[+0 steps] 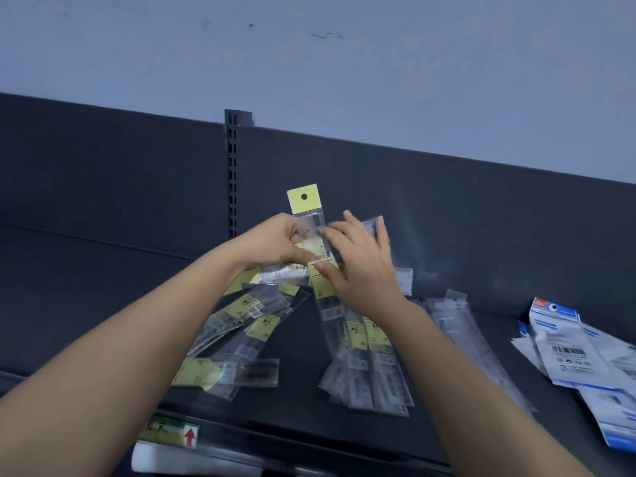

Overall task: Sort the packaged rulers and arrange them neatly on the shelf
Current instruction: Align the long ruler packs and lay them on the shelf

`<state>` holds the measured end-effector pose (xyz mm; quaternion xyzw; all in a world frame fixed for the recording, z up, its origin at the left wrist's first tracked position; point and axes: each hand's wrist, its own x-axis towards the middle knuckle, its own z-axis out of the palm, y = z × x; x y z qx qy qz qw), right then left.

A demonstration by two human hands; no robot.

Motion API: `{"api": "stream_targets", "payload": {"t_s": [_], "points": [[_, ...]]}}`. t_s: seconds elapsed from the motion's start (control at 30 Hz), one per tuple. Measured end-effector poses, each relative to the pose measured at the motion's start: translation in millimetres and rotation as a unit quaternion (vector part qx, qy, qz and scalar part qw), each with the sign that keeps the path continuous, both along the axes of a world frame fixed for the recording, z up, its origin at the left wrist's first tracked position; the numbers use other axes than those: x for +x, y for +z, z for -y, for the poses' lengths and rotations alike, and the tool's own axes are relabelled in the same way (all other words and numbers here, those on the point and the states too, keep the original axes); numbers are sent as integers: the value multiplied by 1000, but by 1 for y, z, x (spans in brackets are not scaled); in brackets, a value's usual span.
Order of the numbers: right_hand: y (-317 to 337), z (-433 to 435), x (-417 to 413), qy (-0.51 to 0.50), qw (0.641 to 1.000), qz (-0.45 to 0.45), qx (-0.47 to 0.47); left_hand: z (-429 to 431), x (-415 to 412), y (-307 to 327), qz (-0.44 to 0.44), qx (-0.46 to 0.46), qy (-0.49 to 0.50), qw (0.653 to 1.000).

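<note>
Several clear packaged rulers with yellow header cards lie scattered on the dark shelf [103, 287]. My left hand [268, 244] grips an upright ruler pack [304, 201] whose yellow hang tab sticks up above my fingers. My right hand [358, 259] is against the same bundle, thumb pressing a yellow label [321, 280] and fingers spread over another clear pack. One loose heap of ruler packs [241, 325] lies below my left hand. A straighter group [368, 366] lies under my right wrist.
Blue-and-white packaged items [568, 349] are piled at the shelf's right end. A clear pack with red markings [457, 321] lies between them and the rulers. A price label with a red arrow [172, 433] sits on the shelf's front edge. A slotted upright [232, 173] divides the back panel.
</note>
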<state>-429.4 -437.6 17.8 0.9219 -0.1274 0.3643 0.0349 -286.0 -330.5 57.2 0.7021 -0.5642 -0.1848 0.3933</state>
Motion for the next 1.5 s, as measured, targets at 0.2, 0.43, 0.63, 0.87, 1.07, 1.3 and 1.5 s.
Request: {"api": "stream_targets", "payload": {"t_s": [0.2, 0.43, 0.63, 0.87, 1.07, 1.3, 1.5], "points": [[24, -4, 0, -41, 994, -92, 29, -1, 8, 7, 11, 54, -41, 998], [37, -2, -4, -25, 978, -112, 172, 3, 10, 14, 10, 69, -62, 996], [26, 9, -7, -36, 931, 47, 361, 5, -5, 3, 304, -133, 316, 889], [30, 5, -7, 39, 800, 179, 571, 18, -17, -21, -297, -159, 74, 939], [21, -4, -9, 97, 765, 176, 612, 22, -31, -28, -413, -183, 71, 889], [11, -2, -10, 78, 770, 203, 600, 15, -37, -31, -400, -214, 102, 886], [16, -11, -13, 114, 781, 203, 579, 13, -47, -32, -331, -232, 86, 911]]}}
